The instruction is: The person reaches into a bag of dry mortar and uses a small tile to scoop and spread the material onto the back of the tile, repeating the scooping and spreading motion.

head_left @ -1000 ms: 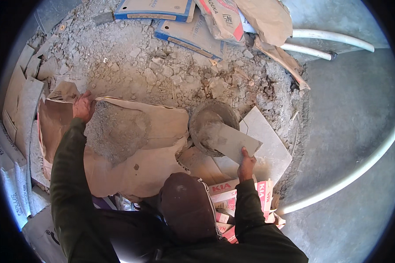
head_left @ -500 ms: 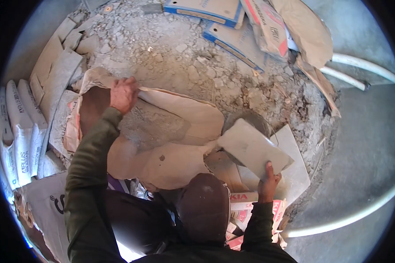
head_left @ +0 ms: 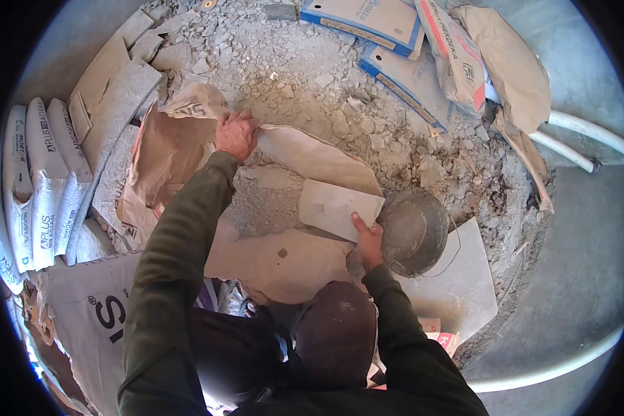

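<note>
An open paper sack (head_left: 291,260) lies torn along its length, with grey powder (head_left: 256,201) inside. My left hand (head_left: 237,134) is closed on the sack's far edge and holds it up. In my right hand (head_left: 369,239) is a flat, pale rectangular tile piece (head_left: 336,206), gripped at its near right corner with the thumb on top. The tile piece is inside the sack's opening, over the right end of the powder; its far edge is close to the sack's wall. Just right of my right hand stands a dark, mortar-stained bucket (head_left: 414,232) with a wire handle.
Rubble (head_left: 326,104) covers the floor beyond the sack. Flat blue-edged boxes (head_left: 367,24) lie at the far right, beside a filled bag (head_left: 452,55). White bags (head_left: 48,173) stand at the left. A large tile (head_left: 457,284) lies under the bucket; a white pipe (head_left: 555,371) curves at the right.
My right hand has brought the tile piece left, from above the bucket into the sack opening, uncovering the bucket. My left hand keeps its hold on the sack edge. The whole view has shifted.
</note>
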### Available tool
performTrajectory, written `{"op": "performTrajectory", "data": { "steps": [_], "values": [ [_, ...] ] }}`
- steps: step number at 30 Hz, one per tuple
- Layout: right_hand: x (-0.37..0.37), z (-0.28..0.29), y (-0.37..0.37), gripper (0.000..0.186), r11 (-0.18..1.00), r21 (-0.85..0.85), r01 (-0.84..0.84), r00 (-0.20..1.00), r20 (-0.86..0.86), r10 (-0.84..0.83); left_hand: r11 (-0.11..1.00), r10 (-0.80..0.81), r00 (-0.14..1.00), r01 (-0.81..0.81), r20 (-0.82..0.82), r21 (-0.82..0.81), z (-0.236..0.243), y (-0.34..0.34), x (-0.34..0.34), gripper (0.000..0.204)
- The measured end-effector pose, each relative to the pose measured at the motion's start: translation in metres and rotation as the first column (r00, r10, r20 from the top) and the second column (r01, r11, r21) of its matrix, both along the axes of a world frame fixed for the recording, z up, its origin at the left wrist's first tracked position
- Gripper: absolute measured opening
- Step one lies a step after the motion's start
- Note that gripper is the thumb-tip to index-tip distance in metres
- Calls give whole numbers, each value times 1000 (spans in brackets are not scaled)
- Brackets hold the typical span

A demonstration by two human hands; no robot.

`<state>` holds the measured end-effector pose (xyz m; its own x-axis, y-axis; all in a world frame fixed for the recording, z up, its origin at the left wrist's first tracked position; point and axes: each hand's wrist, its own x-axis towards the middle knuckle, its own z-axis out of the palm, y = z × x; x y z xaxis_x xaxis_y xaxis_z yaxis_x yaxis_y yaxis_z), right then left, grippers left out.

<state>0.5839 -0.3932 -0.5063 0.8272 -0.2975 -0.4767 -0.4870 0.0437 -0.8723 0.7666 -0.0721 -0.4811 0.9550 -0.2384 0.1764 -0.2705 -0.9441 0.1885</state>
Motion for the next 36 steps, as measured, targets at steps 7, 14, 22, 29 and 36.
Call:
{"op": "performTrajectory", "data": {
  "steps": [7, 14, 22, 29, 36],
  "values": [
    [46, -71, 25, 33, 918, 395, 43, 998, -66, -18, 963, 174, 970, -204, 170, 178, 24, 47, -13, 62],
    [65, -98, 65, 36, 780, 622, 67, 994, -107, 0, 678, 720, 683, -730, 120, 88, 40, 130, -48, 72],
    [47, -78, 66, 33, 709, 700, 88, 995, -101, -24, 727, 625, 753, -658, -205, -196, -15, 172, -72, 36],
    [24, -22, 31, 34, 671, 733, 113, 993, -54, -108, 756, 586, 765, -635, -267, -161, -39, 178, -70, 39],
    [-17, 44, -42, 37, 752, 631, 189, 974, -22, -226, 793, 511, 776, -592, -370, -145, -16, 152, -61, 46]
  ]
}}
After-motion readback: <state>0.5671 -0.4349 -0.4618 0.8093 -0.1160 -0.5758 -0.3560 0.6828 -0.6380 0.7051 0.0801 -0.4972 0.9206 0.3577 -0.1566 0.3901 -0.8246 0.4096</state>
